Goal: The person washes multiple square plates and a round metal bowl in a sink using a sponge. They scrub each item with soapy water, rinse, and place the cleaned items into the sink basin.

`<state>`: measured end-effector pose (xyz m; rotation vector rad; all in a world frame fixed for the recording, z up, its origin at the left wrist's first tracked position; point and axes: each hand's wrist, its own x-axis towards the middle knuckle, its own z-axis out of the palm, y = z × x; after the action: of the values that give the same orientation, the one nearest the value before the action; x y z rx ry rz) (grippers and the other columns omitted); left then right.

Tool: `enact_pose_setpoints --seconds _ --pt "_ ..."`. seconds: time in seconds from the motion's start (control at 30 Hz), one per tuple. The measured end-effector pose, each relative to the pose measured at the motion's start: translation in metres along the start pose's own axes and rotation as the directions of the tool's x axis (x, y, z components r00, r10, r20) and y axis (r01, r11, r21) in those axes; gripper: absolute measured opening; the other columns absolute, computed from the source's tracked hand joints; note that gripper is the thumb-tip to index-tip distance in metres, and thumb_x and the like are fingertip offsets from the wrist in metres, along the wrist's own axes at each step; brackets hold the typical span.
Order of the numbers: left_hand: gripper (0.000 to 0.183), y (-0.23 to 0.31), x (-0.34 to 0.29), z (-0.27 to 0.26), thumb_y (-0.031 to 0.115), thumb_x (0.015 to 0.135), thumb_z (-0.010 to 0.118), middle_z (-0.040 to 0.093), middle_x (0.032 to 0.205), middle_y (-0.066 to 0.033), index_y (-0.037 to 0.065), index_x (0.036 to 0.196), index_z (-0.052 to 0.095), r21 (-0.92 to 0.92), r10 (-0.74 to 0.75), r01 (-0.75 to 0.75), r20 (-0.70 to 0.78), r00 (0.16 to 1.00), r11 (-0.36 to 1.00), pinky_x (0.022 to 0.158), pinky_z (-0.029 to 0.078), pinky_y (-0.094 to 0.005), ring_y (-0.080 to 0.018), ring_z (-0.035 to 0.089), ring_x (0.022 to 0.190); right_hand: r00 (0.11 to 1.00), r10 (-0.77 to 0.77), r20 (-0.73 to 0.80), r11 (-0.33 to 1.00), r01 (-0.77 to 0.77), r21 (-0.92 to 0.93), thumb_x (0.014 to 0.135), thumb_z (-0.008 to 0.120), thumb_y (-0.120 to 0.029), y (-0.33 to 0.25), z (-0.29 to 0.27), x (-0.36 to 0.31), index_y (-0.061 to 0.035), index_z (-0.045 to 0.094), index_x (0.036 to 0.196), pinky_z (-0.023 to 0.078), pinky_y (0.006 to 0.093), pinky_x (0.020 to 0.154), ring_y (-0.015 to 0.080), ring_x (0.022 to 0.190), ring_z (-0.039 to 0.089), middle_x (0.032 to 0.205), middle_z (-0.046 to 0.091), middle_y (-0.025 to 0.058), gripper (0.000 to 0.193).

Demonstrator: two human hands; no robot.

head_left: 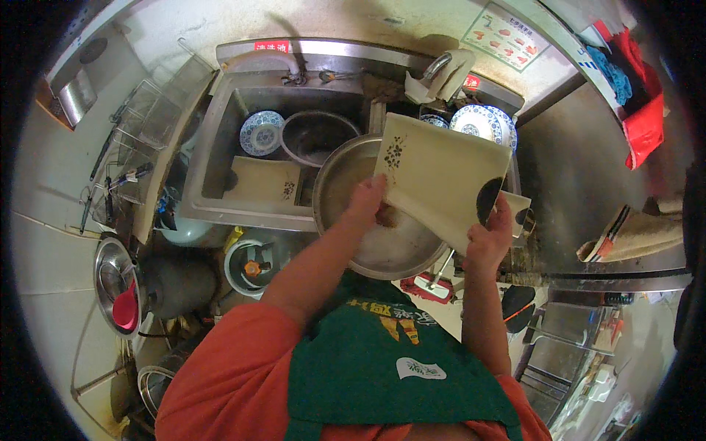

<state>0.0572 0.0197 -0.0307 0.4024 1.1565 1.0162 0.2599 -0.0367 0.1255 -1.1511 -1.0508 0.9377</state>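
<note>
A cream rectangular plate [445, 165] with a dark flower pattern and a black half-round patch is held up, tilted, over the sink's right part. My left hand [368, 200] grips its left edge. On its lower right edge my right hand [491, 237] is closed, thumb on top. Below the plate lies a wide round metal basin [342, 176], partly covered by the plate and my left arm. A corner of a similar cream plate [521, 204] shows behind my right hand; the rest of it is hidden.
The left sink bowl [220, 125] holds a blue-and-white plate [262, 133], a dark round bowl [312, 138] and a cream rectangular plate [261, 178]. Blue-patterned plates [478, 121] sit at the back right, near a cloth-wrapped faucet [452, 73]. Wire strainers [147, 125] hang at left.
</note>
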Motion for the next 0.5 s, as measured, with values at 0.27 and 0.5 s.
enact_pose_setpoints --seconds 0.27,0.5 --pt "0.046 0.015 -0.018 0.02 0.027 0.103 0.057 0.056 0.139 -0.0106 0.007 0.143 0.047 -0.59 0.107 -0.099 -0.02 0.994 0.801 0.109 0.045 -0.0436 -0.0255 0.055 0.128 0.995 0.074 0.061 0.961 -0.088 0.262 0.07 0.045 0.015 0.058 0.002 -0.023 0.0012 0.053 0.134 0.05 0.0322 0.092 0.0216 0.108 0.063 0.123 0.063 0.0101 0.066" --pt "0.049 0.051 -0.046 0.009 0.036 0.102 0.056 0.061 0.133 -0.0089 0.006 0.14 0.051 -0.507 0.102 -0.144 -0.109 0.989 0.85 0.093 0.053 -0.0414 -0.0247 0.063 0.116 0.955 0.292 -0.055 0.934 -0.272 0.229 0.067 0.044 0.015 0.082 -0.006 -0.03 -0.0009 0.054 0.133 0.052 0.0329 0.085 0.0227 0.097 0.064 0.115 0.064 0.0083 0.068"
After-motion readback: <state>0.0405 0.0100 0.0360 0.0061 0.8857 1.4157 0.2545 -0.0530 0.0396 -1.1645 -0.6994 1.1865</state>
